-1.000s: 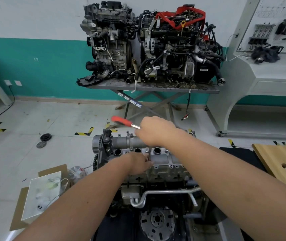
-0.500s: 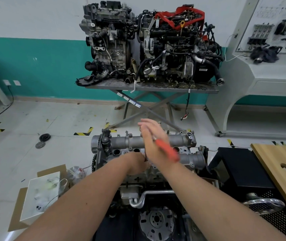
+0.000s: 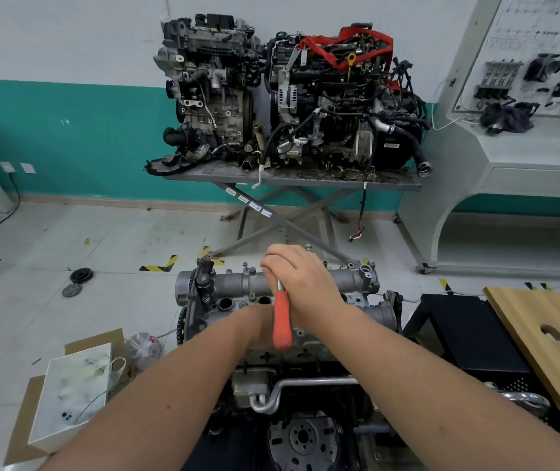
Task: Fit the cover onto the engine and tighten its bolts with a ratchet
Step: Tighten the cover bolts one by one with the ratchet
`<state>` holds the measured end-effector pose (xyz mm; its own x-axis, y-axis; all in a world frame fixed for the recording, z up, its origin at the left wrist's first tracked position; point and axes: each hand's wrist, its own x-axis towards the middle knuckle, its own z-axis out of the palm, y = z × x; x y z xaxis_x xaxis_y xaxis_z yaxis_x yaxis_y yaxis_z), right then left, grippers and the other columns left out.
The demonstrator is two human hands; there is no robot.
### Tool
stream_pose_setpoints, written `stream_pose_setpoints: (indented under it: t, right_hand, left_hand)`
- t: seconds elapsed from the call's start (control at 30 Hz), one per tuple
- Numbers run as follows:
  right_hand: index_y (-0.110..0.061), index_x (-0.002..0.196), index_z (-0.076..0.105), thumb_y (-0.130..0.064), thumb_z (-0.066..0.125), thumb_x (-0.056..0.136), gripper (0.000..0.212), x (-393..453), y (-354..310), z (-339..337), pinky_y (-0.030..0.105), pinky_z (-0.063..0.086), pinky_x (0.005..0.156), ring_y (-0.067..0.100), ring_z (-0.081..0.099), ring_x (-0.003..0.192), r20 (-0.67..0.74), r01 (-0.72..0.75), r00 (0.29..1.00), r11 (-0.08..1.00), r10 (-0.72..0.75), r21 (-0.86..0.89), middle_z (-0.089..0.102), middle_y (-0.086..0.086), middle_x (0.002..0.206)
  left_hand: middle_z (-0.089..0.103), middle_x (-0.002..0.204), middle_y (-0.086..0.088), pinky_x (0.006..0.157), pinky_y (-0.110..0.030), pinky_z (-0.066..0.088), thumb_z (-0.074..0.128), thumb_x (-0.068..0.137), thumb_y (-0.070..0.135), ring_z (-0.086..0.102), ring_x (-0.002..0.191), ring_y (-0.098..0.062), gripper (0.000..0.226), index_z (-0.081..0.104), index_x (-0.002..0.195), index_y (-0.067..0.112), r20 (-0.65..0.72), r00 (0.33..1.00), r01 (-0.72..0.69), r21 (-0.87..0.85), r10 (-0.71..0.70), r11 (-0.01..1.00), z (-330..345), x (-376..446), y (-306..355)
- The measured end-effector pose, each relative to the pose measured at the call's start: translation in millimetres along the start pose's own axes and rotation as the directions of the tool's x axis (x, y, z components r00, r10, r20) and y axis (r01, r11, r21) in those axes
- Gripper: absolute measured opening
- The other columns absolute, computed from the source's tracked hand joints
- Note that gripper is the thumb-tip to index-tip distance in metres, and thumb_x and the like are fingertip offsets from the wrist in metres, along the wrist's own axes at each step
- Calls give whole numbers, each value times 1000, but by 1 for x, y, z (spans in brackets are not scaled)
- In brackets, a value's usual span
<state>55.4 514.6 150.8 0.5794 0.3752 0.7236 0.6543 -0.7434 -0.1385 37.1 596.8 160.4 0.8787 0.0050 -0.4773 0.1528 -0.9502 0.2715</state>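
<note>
Both hands sit over the grey cast-metal cover (image 3: 339, 283) on the engine (image 3: 272, 362). Right hand (image 3: 300, 278) is clenched round the orange-handled ratchet (image 3: 282, 321), handle pointing back at me. Left hand (image 3: 258, 326) is mostly hidden behind it, can't tell its grip. Two more engines sit on a steel table (image 3: 292, 180) by the teal wall.

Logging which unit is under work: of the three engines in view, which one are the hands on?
The near engine at bottom centre. The right hand holds the orange-handled ratchet over its cover. The other two sit untouched on the table by the wall.
</note>
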Motion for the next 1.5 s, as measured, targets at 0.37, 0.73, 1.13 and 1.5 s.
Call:
stream_pose_setpoints:
  t: [0.37, 0.73, 1.13, 1.5]
  right_hand:
    - [-4, 80, 59, -4, 58, 91, 11, 69, -13, -36, 22, 47, 42, 19, 60, 49, 768, -949, 311, 228, 560, 219, 60, 5, 57]
    - [-41, 92, 67, -39, 60, 96, 9, 11, -31, 7, 12, 46, 81, -3, 61, 91, 315, -606, 554, 113, 771, 788, 66, -16, 102]
    - [-9, 91, 71, 1, 65, 73, 22, 14, 5, 2, 38, 48, 66, 28, 61, 80, 53, 87, 995, 989, -81, -123, 66, 4, 86]
    - [-12, 103, 66, -30, 42, 89, 33, 29, -7, -28, 35, 39, 66, 25, 51, 80, 490, 55, 871, 993, 5, -106, 55, 4, 93]
  left_hand:
    - [63, 123, -12, 93, -39, 46, 33, 105, 52, 59, 111, -29, 40, 57, 107, 19, 144, 938, -340, 188, 316, 921, 22, 54, -42]
    - [56, 142, -14, 105, -41, 43, 35, 105, 35, 52, 128, -34, 46, 54, 138, 10, 143, 936, -347, 216, 322, 913, 23, 56, -46]
    - [42, 156, -6, 112, -25, 33, 42, 107, 41, 38, 142, -24, 54, 37, 154, 15, -74, 884, -451, 126, 462, 884, 34, 60, -50]
    - [61, 134, -13, 97, -35, 43, 46, 104, 36, 57, 120, -29, 41, 55, 136, 12, -49, 922, -379, 76, 384, 922, 33, 59, -48]
